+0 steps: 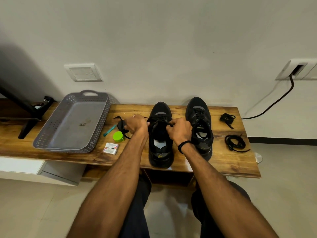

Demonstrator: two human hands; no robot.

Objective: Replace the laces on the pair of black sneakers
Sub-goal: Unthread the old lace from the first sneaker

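- The left hand (136, 124) sits just left of the left sneaker (160, 152), fingers curled, pinching its lace (169, 124).
- The right hand (180, 130) sits just right of that sneaker, pinching the same lace.
- The left arm (118, 179) and right arm (216, 181) reach forward to it.

I see black sneakers (199, 117) and black laces (235, 143) on my brown wood-grain desk (223, 162). The basket (72, 131) is grey with rows of holes, the cap (118, 136) lime green, the stick (109, 130) teal.
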